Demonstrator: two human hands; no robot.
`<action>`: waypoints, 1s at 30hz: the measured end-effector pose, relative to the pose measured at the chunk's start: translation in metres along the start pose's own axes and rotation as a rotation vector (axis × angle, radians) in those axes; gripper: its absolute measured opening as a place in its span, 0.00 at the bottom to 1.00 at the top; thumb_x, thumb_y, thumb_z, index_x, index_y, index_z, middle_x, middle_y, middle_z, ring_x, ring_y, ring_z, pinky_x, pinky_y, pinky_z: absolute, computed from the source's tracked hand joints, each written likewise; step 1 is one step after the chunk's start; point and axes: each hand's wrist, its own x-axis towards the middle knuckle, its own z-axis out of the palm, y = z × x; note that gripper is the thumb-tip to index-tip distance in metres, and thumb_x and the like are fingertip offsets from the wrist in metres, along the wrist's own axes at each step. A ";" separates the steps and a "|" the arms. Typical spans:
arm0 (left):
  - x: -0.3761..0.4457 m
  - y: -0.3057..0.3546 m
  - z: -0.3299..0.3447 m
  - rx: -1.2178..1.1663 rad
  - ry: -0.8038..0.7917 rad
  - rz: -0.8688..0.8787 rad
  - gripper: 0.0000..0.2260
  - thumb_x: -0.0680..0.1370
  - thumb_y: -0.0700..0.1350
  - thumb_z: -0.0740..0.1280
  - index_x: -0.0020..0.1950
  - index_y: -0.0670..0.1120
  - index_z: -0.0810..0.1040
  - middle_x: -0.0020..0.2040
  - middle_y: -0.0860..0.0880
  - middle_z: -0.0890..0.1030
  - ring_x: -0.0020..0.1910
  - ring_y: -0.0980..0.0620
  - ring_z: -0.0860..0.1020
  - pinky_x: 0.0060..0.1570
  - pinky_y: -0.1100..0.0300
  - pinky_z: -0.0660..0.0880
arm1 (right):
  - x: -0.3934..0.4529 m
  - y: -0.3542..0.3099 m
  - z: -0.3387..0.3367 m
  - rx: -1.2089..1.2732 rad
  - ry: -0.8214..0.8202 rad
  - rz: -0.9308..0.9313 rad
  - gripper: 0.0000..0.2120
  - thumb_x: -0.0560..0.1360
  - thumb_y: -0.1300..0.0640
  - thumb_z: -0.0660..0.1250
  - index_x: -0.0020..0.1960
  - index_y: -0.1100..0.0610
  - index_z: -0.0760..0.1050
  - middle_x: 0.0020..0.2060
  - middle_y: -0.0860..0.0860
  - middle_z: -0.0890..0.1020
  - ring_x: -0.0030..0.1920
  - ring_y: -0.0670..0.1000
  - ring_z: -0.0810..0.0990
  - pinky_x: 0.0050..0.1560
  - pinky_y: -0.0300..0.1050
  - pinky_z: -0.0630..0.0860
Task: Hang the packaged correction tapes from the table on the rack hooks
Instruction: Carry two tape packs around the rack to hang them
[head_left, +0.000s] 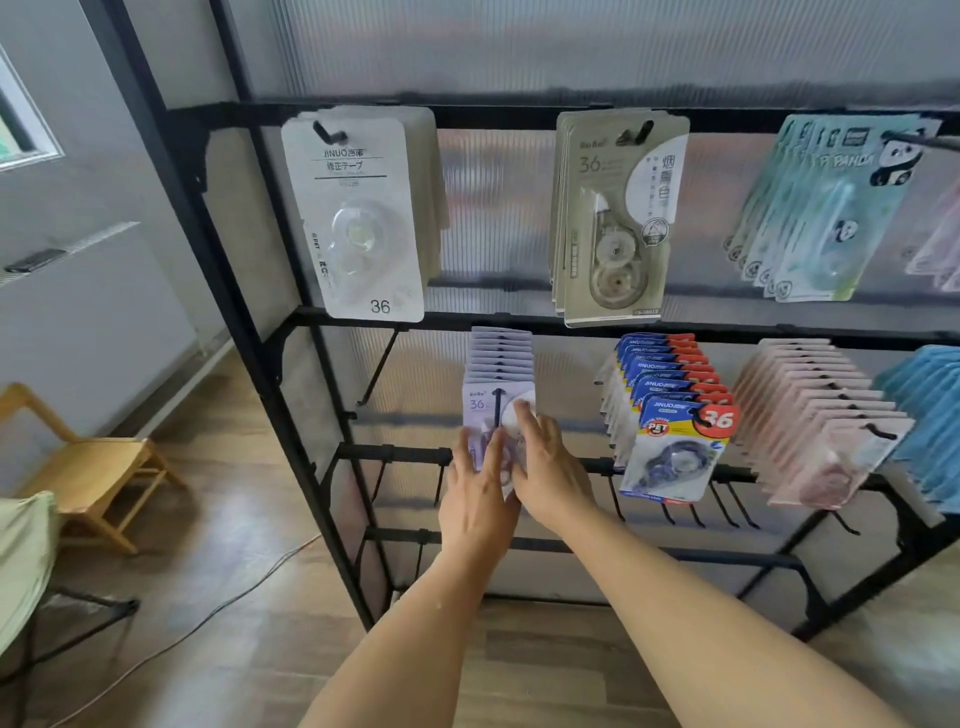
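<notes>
both hands meet at the front lilac correction tape pack (493, 415) on the rack's (291, 322) lower-left hook (498, 402). the left hand (475, 493) pinches its lower edge, while the right hand (550, 467) lies flat-fingered across the blister, probably steadying the pack so it sits squarely.

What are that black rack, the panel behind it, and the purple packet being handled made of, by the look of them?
The rack looks like matte black painted metal: thin, straight square bars. The back panel seems translucent ribbed plastic, since light glows through fine vertical lines. The purple packet, touched by both the left hand and the right hand, looks like printed card; its bubble is mostly hidden.
</notes>
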 end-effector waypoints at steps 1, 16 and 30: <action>0.002 0.000 -0.001 0.003 -0.007 0.002 0.34 0.78 0.54 0.65 0.79 0.57 0.49 0.77 0.45 0.46 0.69 0.42 0.65 0.53 0.51 0.77 | 0.001 0.000 0.001 0.000 -0.003 -0.001 0.33 0.81 0.52 0.60 0.78 0.48 0.44 0.73 0.54 0.58 0.57 0.53 0.77 0.42 0.42 0.75; -0.055 0.007 -0.005 0.241 -0.006 -0.099 0.29 0.82 0.53 0.58 0.80 0.53 0.49 0.80 0.46 0.52 0.78 0.45 0.50 0.75 0.51 0.49 | -0.042 0.015 -0.019 -0.200 -0.118 -0.134 0.33 0.81 0.50 0.60 0.79 0.52 0.46 0.75 0.53 0.56 0.64 0.57 0.71 0.57 0.49 0.72; -0.223 -0.051 -0.040 0.215 0.130 -0.606 0.26 0.83 0.56 0.55 0.79 0.52 0.53 0.79 0.48 0.54 0.78 0.45 0.50 0.75 0.51 0.49 | -0.141 -0.069 0.020 -0.257 -0.446 -0.551 0.32 0.82 0.46 0.56 0.79 0.52 0.45 0.79 0.53 0.49 0.75 0.58 0.58 0.72 0.54 0.58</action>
